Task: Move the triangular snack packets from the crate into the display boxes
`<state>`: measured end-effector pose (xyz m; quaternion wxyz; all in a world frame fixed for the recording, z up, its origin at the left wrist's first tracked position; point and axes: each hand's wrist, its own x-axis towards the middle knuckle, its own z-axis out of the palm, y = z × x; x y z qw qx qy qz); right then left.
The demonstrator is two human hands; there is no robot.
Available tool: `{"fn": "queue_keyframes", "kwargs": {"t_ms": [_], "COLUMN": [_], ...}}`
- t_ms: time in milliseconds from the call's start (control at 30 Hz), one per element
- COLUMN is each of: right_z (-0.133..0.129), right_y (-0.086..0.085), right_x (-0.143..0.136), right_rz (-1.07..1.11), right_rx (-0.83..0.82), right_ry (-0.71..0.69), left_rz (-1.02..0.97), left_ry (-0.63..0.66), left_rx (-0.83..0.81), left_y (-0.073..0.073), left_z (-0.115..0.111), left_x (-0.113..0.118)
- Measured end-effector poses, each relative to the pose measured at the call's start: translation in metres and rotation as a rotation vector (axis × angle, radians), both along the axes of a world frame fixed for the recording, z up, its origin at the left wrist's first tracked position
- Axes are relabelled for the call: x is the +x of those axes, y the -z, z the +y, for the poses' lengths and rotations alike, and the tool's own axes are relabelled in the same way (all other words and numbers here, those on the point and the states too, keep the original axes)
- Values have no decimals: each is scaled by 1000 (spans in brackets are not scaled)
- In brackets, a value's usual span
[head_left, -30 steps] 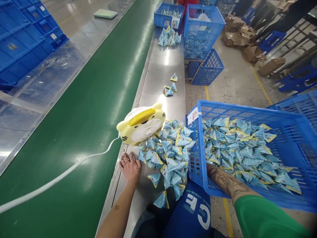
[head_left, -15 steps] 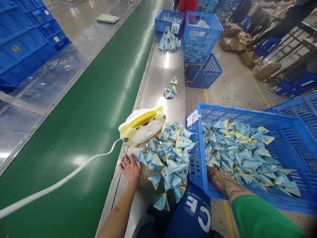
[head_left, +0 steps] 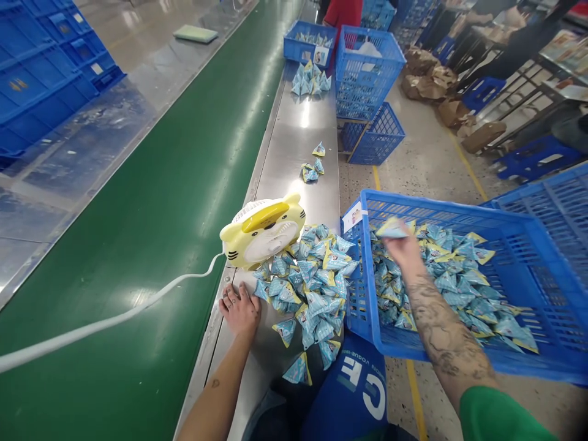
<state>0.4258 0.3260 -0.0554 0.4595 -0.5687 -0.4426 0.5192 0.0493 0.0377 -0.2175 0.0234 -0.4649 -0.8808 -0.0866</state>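
My left hand (head_left: 242, 311) rests on the steel ledge (head_left: 229, 373), palm down with fingers a little curled and apart, holding nothing. Beside it spreads a heap of blue and yellow pyramid-shaped packets (head_left: 316, 288). Over the near left part of a blue plastic crate (head_left: 374, 300), my right hand (head_left: 404, 248) grips a blue and yellow pyramid packet (head_left: 392, 228), slightly blurred. Many like packets (head_left: 452, 263) fill the crate below. Just beyond my left hand, a yellow and white animal-faced device (head_left: 264, 233) with a pale cable stands against the heap.
A green conveyor belt (head_left: 151, 214) runs along the left of the ledge. Farther up lie a few loose packets (head_left: 310, 173) and a small pile (head_left: 310, 81). Blue crates (head_left: 367, 73) stand beyond, near a person in red (head_left: 342, 15). Another crate (head_left: 555, 202) adjoins on the right.
My right hand has come up out of the crate's packets and now shows a packet in its fingers. My left hand stays on the ledge. The view has shifted slightly.
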Motion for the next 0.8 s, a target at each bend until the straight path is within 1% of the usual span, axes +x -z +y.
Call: {"fn": "queue_keyframes", "kwargs": {"t_ms": [33,67,100,133,167,200,233,267,367,433,467,500,533,567,633,667,700,733,767,800], "right_z": [0,-2,-7,-15,-25,-36,-48,-60,-88,-98,-98,-95,-88,-78,-49,-34,-21,-11,-7,-9], "right_y": [-12,-25,-37,-48,-56,-60,-62,-61,-47,-37,-34,-30,-27,-22,-8,2,15,28,42,55], "right_x": [4,7,7,4,-2,-11,-23,-35,-66,-77,-77,-74,-67,-58,-33,-19,-5,7,18,25], "right_rz": [64,141,223,294,328,317,290,264,102,-80,-195,-309,-411,-500,-622,-643,-658,-705,-790,-889], "right_rx": [70,127,163,173,154,117,87,76,89,120,139,172,221,276,352,348,303,214,94,-39], "right_ry": [-8,-53,-135,-247,-375,-488,-568,-611,-709,-844,-903,-914,-860,-750,-443,-290,-172,-107,-104,-153], "left_rz": [-1,-1,2,6,12,17,21,23,22,20,19,17,13,7,-3,-6,-7,-7,-8,-10], "left_ry": [4,5,7,7,6,2,-1,-2,0,1,-2,-5,-5,-3,1,1,-1,-4,-9,-13], "left_rx": [-2,-4,-5,-5,-4,-3,-3,-2,2,5,6,6,5,2,-5,-9,-12,-14,-16,-17], "left_y": [0,-1,-1,-2,-2,-2,-2,-2,-2,-2,-2,-3,-3,-3,-3,-3,-3,-3,-3,-3], "left_z": [0,0,0,-1,-1,0,0,0,1,1,1,1,1,1,0,0,0,0,1,1], "left_x": [0,0,1,1,1,1,2,2,2,2,2,2,2,2,1,1,1,1,2,2]}}
